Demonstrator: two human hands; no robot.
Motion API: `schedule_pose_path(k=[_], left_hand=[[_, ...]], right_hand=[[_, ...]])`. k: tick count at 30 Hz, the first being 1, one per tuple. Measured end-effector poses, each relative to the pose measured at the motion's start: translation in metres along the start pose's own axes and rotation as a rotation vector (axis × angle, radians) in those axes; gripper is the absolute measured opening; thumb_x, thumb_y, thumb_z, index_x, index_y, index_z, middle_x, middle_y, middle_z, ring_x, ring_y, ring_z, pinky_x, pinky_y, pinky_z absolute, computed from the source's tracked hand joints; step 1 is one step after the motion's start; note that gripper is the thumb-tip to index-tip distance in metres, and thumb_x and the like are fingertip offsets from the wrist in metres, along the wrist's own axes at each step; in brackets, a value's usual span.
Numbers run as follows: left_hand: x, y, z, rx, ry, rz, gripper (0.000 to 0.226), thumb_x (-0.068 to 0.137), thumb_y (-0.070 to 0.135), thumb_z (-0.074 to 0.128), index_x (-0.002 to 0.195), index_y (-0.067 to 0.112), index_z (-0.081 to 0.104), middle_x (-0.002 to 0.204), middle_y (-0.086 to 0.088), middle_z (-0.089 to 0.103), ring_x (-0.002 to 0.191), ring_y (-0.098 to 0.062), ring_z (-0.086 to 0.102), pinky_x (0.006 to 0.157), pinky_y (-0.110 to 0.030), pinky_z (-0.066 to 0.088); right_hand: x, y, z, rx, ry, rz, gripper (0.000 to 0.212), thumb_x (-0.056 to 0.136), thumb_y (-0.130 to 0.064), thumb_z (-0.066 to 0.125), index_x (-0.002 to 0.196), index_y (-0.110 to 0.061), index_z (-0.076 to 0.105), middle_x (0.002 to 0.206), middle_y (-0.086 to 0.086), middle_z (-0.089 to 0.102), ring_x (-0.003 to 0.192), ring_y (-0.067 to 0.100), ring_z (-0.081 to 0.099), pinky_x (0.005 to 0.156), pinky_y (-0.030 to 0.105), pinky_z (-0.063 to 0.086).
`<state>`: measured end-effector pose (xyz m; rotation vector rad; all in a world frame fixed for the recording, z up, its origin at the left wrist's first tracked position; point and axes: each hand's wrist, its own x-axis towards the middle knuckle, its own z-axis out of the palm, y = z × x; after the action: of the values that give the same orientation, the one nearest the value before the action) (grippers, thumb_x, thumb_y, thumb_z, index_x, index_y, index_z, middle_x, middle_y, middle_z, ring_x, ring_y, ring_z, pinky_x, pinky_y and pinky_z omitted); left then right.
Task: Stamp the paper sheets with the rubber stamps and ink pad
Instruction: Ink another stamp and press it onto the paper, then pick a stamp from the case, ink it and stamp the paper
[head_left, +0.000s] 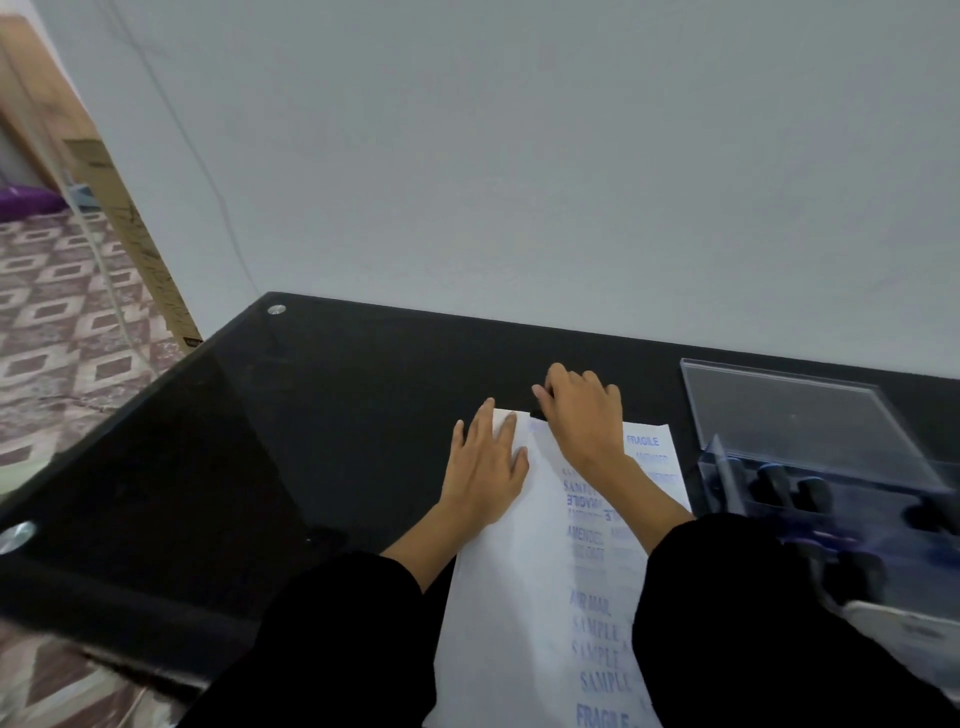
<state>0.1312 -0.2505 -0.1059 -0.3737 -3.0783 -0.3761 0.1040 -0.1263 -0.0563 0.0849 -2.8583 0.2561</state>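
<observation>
In the centre of the frame, the left hand (485, 467) lies flat, fingers spread, on the paper (519, 597) at its upper left corner. The right hand (584, 415) curls round a black stamp (536, 414) at the sheet's top edge. A clear box (779, 415) stands at the right.

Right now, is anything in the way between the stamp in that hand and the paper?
Nothing visible is. The right hand holds the black stamp at the far edge of the paper sheet, seemingly touching it. The left hand lies flat on the sheet beside the stamp, not under it.
</observation>
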Motion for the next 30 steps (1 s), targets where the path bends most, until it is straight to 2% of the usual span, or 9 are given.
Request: schedule_pose_path(k=[4,7,11,16,20,23,26,30], left_hand=[[-0.004,0.007,-0.009,0.106,0.07,0.013,0.049,0.101,0.034,0.022,0.147,0.016,0.021,0.157,-0.005,0.014,0.144,-0.019,0.017,0.119,-0.043,0.008],[-0.01,0.018,-0.015,-0.008,0.113,0.044,0.044,0.101,0.031,0.027,0.143,0.019,0.03,0.152,-0.001,0.027,0.141,-0.016,0.025,0.119,-0.037,0.014],[-0.028,0.055,-0.02,-0.207,0.122,0.199,0.039,0.1,0.024,0.037,0.138,0.017,0.041,0.143,-0.001,0.043,0.132,-0.014,0.038,0.114,-0.03,0.028],[-0.058,0.111,-0.017,-0.276,0.025,0.317,0.044,0.1,0.029,0.036,0.142,0.017,0.033,0.15,-0.001,0.033,0.137,-0.015,0.031,0.113,-0.029,0.025],[-0.077,0.138,-0.013,-0.265,-0.025,0.356,0.047,0.101,0.032,0.031,0.145,0.015,0.028,0.153,-0.003,0.026,0.141,-0.018,0.025,0.115,-0.031,0.022],[-0.084,0.149,-0.013,-0.221,-0.068,0.382,0.046,0.101,0.032,0.03,0.143,0.013,0.033,0.151,-0.004,0.032,0.139,-0.018,0.029,0.113,-0.031,0.025],[-0.087,0.156,-0.014,-0.191,-0.1,0.377,0.043,0.101,0.031,0.03,0.138,0.011,0.041,0.145,-0.005,0.041,0.133,-0.019,0.036,0.109,-0.034,0.032],[-0.079,0.171,-0.025,-0.234,0.022,0.338,0.034,0.101,0.029,0.032,0.124,0.011,0.05,0.127,-0.005,0.052,0.116,-0.021,0.049,0.097,-0.037,0.043]], right_hand=[[-0.01,0.018,-0.022,0.088,0.121,0.107,0.029,0.101,-0.036,0.031,0.104,-0.014,0.05,0.091,0.002,0.058,0.085,0.016,0.05,0.08,0.031,0.035],[-0.02,0.037,-0.043,0.122,0.156,0.156,0.026,0.101,-0.032,0.031,0.103,-0.013,0.048,0.086,0.0,0.052,0.087,0.02,0.049,0.079,0.034,0.034],[-0.044,0.06,-0.064,0.153,0.127,0.182,0.013,0.098,-0.025,0.036,0.093,-0.014,0.042,0.082,0.0,0.051,0.087,0.022,0.05,0.079,0.036,0.033],[-0.084,0.076,-0.084,0.228,0.119,0.247,0.011,0.092,-0.019,0.044,0.091,-0.014,0.034,0.079,0.003,0.05,0.077,0.021,0.043,0.075,0.034,0.03],[-0.113,0.09,-0.098,0.268,0.151,0.265,0.014,0.094,-0.018,0.044,0.093,-0.013,0.031,0.082,0.004,0.05,0.082,0.026,0.05,0.076,0.036,0.034],[-0.13,0.104,-0.107,0.26,0.146,0.259,0.016,0.097,-0.023,0.043,0.099,-0.01,0.033,0.091,0.009,0.056,0.089,0.03,0.055,0.075,0.035,0.033],[-0.137,0.124,-0.116,0.257,0.135,0.265,0.023,0.097,-0.028,0.045,0.095,-0.012,0.03,0.097,0.014,0.06,0.091,0.033,0.057,0.073,0.036,0.034],[-0.136,0.154,-0.134,0.355,0.11,0.283,0.025,0.093,-0.029,0.053,0.095,-0.012,0.035,0.096,0.017,0.058,0.086,0.034,0.055,0.064,0.034,0.038]])
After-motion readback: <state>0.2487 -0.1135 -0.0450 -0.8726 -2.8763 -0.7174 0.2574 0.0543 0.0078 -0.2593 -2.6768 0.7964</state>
